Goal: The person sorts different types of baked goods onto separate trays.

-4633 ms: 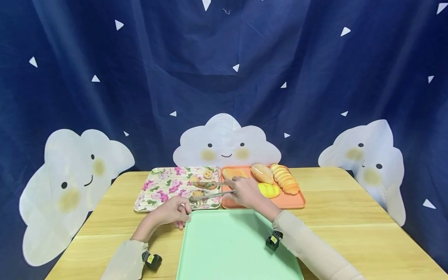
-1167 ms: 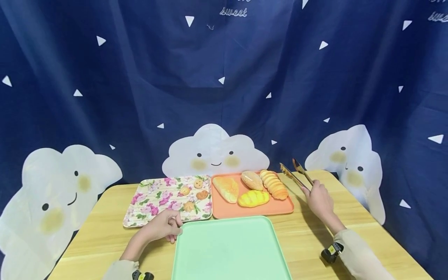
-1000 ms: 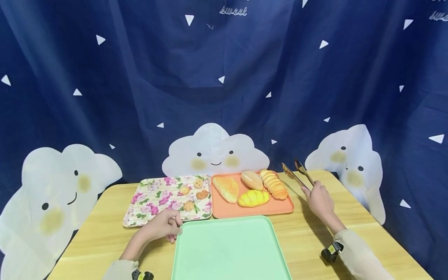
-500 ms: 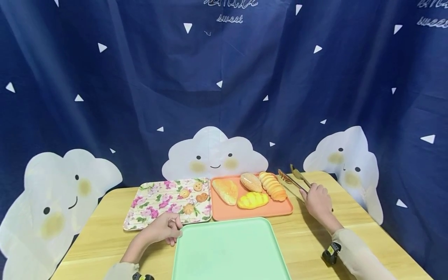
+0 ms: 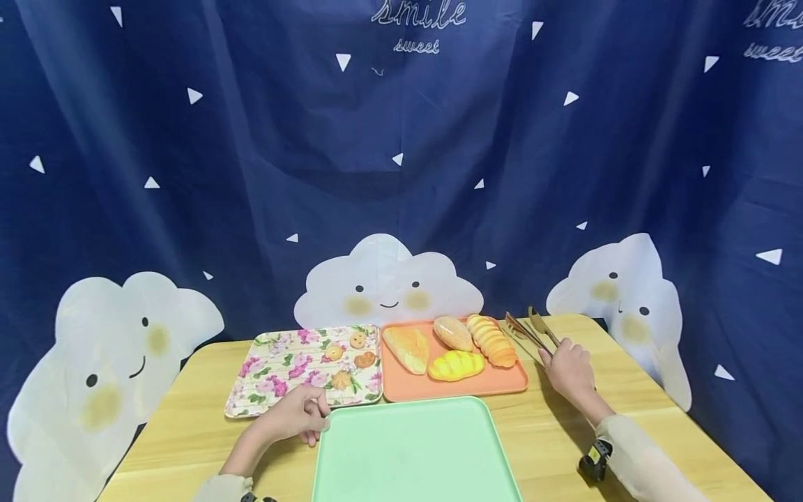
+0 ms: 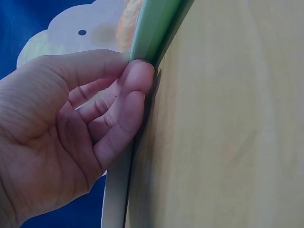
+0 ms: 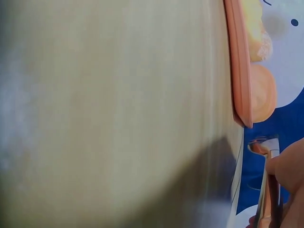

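At the upper left corner of a green tray (image 5: pixel 414 453), my left hand (image 5: pixel 291 418) pinches the rim. The left wrist view has the thumb on the rim and fingertips against the tray's edge. My right hand (image 5: pixel 571 373) holds metal tongs (image 5: pixel 533 333), right of an orange tray (image 5: pixel 461 390). The tongs' tips are apart, with nothing between them. On the orange tray lie a flat golden bread (image 5: pixel 408 348), an oval seeded bun (image 5: pixel 453 333), a yellow bread (image 5: pixel 456 365) and a ridged long bread (image 5: pixel 492 341). Fingers and tongs are partly cut off in the right wrist view.
A floral tray (image 5: pixel 276 362) left of the orange one bears several cookies, among them a pretzel-shaped cookie (image 5: pixel 364 359) and a flower-shaped cookie (image 5: pixel 341 380). All trays sit on a wooden table (image 5: pixel 182 418). Behind it hangs a dark blue curtain (image 5: pixel 439 181).
From over the floral tray's cookies, my right hand has carried the tongs right, past the orange tray. The tongs have lowered slightly in the last second. My left hand stays at the green tray's corner.
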The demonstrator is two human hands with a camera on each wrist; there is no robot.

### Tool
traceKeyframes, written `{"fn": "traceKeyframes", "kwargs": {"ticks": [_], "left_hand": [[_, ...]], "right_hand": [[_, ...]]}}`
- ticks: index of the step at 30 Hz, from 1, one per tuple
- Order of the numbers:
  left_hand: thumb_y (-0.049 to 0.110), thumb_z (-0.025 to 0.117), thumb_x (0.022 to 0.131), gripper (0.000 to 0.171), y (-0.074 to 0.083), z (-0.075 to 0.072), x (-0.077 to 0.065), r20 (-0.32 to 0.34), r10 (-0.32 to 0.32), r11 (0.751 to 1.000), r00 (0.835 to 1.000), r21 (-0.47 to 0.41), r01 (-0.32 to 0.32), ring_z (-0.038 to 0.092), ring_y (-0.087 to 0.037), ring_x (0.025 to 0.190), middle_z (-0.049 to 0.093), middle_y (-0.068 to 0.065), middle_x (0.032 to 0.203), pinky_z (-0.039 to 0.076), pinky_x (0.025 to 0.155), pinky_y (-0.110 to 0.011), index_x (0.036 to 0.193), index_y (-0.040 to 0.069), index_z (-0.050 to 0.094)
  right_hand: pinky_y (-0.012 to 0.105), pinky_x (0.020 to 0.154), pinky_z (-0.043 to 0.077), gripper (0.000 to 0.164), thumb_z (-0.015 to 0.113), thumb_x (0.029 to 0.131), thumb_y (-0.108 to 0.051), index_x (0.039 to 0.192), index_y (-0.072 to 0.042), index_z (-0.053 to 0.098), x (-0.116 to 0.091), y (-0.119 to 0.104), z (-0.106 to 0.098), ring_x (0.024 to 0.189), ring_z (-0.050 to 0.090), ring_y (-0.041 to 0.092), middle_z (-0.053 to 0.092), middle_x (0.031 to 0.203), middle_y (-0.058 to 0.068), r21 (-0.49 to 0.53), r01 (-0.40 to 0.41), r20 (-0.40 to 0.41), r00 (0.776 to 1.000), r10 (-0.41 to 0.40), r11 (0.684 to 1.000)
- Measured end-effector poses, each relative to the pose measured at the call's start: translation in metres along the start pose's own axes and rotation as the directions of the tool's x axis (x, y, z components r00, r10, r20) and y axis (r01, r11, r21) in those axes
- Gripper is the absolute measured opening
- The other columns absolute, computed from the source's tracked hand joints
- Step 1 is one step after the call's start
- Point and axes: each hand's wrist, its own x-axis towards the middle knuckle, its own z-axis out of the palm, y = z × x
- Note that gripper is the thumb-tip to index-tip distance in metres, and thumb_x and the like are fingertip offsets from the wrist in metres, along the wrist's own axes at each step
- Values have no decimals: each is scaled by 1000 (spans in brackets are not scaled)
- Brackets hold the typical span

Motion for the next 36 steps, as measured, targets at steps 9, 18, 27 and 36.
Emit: {"fn": "traceKeyframes", "kwargs": {"ticks": [9, 18, 27, 36], "left_hand": [[-3, 70, 86, 14, -2, 1, 1, -7, 0, 1000, 1000, 10, 0, 64, -13, 50, 67, -21, 64, 54, 47, -25, 90, -10, 59], [-3, 70, 86, 14, -1, 2, 2, -19, -15, 1000, 1000, 19, 16, 63, -15, 51, 66, -17, 63, 55, 47, -26, 89, -9, 58], [-3, 70, 86, 14, -2, 0, 1, -10, -17, 1000, 1000, 26, 17, 63, -14, 51, 66, -16, 63, 55, 47, -26, 88, -8, 58], [-3, 70, 87, 14, -1, 0, 3, -9, -21, 999, 1000, 37, 21, 64, -14, 50, 66, -13, 62, 55, 47, -26, 88, -8, 57]], "right_hand": [[67, 80, 47, 55, 53, 103, -32, 105, 20, 36, 0, -3, -2, 100, 50, 65, 46, 100, 51, -1, -52, 104, 993, 52, 999], [67, 85, 47, 58, 47, 105, -36, 112, 20, 34, 4, -8, -8, 108, 49, 65, 45, 110, 53, -1, -122, 215, 969, 119, 993], [67, 90, 48, 64, 45, 105, -40, 122, 20, 31, 7, -7, -7, 114, 48, 65, 42, 121, 54, -4, -192, 291, 939, 185, 981], [67, 88, 49, 63, 46, 104, -40, 119, 19, 32, 11, -5, -8, 111, 51, 65, 45, 117, 53, -13, -202, 291, 936, 197, 979]]}}
